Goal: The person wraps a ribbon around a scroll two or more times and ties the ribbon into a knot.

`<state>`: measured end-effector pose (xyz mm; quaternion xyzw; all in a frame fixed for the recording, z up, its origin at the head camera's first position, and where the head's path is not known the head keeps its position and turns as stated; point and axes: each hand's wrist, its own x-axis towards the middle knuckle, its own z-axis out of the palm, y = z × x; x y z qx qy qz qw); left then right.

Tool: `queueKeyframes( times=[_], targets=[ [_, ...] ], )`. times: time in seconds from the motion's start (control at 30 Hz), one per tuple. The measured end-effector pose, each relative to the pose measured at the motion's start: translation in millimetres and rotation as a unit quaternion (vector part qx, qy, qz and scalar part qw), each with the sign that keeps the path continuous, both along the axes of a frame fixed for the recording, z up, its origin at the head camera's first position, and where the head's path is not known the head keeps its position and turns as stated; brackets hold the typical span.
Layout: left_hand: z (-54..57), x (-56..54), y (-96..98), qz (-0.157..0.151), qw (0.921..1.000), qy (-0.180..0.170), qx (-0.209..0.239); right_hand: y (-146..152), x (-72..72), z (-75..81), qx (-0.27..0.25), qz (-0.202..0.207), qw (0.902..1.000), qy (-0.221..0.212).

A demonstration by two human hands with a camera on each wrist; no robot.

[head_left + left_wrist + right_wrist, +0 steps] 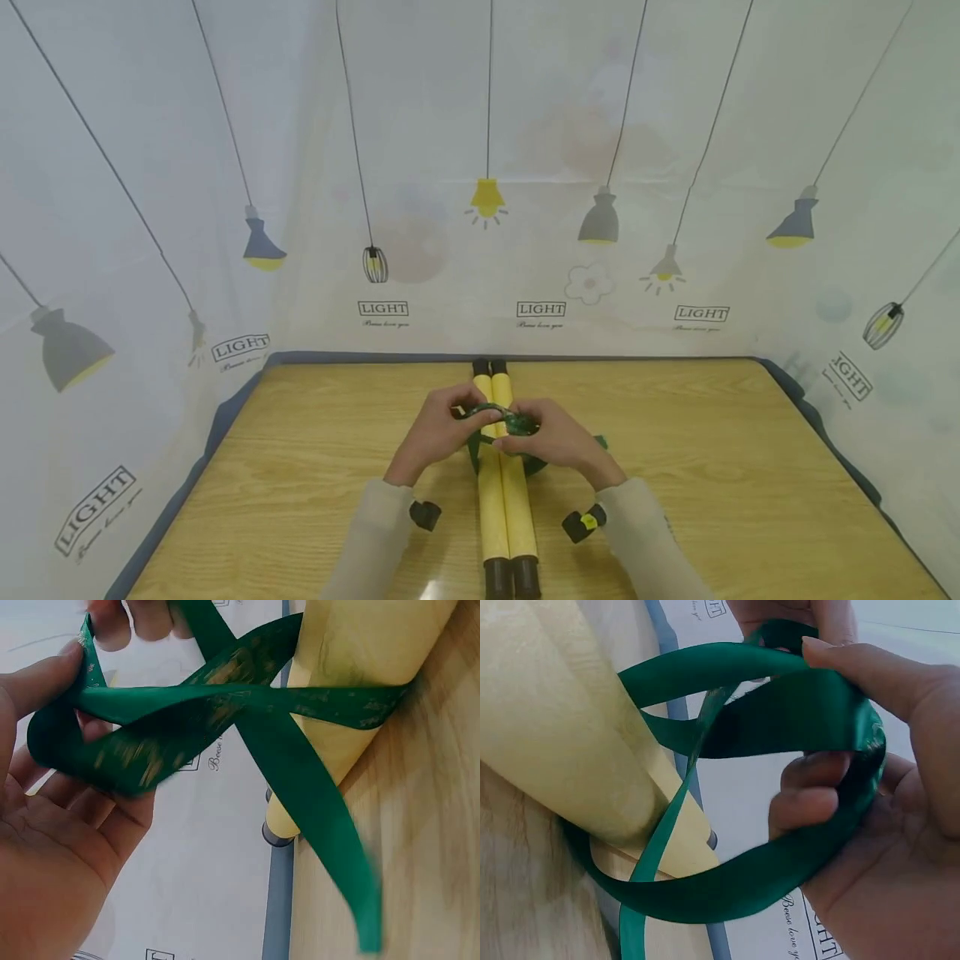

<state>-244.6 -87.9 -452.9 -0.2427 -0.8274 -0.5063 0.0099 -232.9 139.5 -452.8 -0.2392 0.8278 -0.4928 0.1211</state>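
Two long yellow rolls (492,508) with dark ends lie side by side down the middle of the table. A green satin ribbon (300,776) with gold print passes around them and rises in loops above. With thumb and fingers my left hand (442,423) holds one loop of the ribbon, left of the rolls. My right hand (561,435) holds another loop on the other side, its fingers curled inside the band in the right wrist view. One ribbon tail hangs down past the rolls in the left wrist view. The ribbon's crossing is partly hidden by the hands in the head view.
The wooden table (300,467) spreads out on both sides of the rolls. White cloth (450,100) printed with hanging lamps stands behind and along both sides. A dark camera (426,515) sits at the left wrist, and another (582,523) at the right.
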Motion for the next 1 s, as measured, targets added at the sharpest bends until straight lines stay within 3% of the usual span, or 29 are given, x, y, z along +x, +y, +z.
queueKeyframes(
  times=[0.53, 0.7, 0.87, 1.0],
  targets=[
    [4.4, -1.6, -10.5, 0.016, 0.9997, -0.009, -0.016, 10, -1.2, 12.2, 0.043, -0.027, 0.9889, 0.14],
    [6.0, -0.9, -13.6, 0.016, 0.9995, -0.023, -0.016, 13, -1.4, 12.6, 0.036, -0.077, 0.979, 0.185],
    [7.2, -0.5, -15.4, 0.013, 0.9992, -0.032, -0.022, 15, 0.8, 13.1, 0.044, -0.122, 0.9708, 0.202],
    [8.0, -0.7, -16.9, 0.017, 0.9989, -0.034, -0.025, 16, 2.0, 15.8, 0.061, -0.121, 0.9743, 0.18]
  ],
)
